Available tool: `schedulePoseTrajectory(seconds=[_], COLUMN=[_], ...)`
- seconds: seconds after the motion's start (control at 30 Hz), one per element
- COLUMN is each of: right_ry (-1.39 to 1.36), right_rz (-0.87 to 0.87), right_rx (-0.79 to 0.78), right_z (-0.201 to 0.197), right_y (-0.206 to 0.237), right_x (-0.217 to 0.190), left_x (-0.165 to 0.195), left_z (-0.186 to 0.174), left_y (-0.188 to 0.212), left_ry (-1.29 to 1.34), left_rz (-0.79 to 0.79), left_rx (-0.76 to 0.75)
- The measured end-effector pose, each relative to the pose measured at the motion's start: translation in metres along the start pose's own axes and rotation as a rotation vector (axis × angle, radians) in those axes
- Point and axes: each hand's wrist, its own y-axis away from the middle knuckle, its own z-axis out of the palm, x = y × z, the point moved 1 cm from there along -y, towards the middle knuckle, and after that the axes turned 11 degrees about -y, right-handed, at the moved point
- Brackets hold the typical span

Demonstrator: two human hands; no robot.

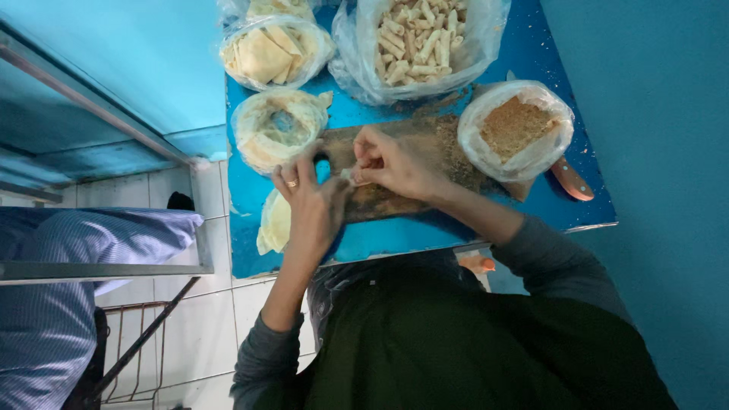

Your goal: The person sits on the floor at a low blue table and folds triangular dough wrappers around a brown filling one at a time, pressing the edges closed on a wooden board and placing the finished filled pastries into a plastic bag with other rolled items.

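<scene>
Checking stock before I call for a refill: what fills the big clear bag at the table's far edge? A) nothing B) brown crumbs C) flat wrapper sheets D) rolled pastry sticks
D: the big clear bag holds a heap of pale rolled pastry sticks; the brown crumbs sit in a separate bag nearer the right hand.

Over a blue table [577,205], the left hand [313,203], a ring on one finger, and the right hand [391,163] met above a dark wooden board [395,201], their fingertips pinching a small pale piece of wrapper [347,175] between them. A stack of thin wrappers [275,224] lay just beside the left hand, partly under it. Farther along the table stood a bag of finished rolls [418,38], a bag of folded wrappers [269,53], a round wrapper bundle [277,125] and a bag of brown crumbs [516,129], with a wooden-handled knife [571,179] near the crumbs.
</scene>
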Motion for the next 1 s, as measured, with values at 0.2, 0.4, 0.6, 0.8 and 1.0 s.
schedulePoseTrajectory(seconds=[0.2,0.4,0.6,0.8,1.0], right_ry=[0.487,0.673,0.419,0.239,0.621], right_rz=[-0.411,-0.545,-0.384,-0.194,-0.563], right_rx=[0.094,0.026,0.072,0.105,0.067], right_z=[0.014,0.017,0.015,0.009,0.017], right_y=[0.026,0.03,0.017,0.014,0.029], right_x=[-0.01,-0.014,-0.01,-0.008,-0.008], left_x=[-0.003,-0.014,-0.003,0.0,-0.003], left_z=[0.007,0.015,0.0,-0.005,0.004], left_y=[-0.003,-0.01,-0.007,-0.01,-0.008], left_ry=[0.005,0.193,0.101,0.072,0.046], left_rz=[-0.009,-0.158,-0.075,0.039,0.02], left_rx=[-0.035,-0.088,0.022,-0.01,0.011])
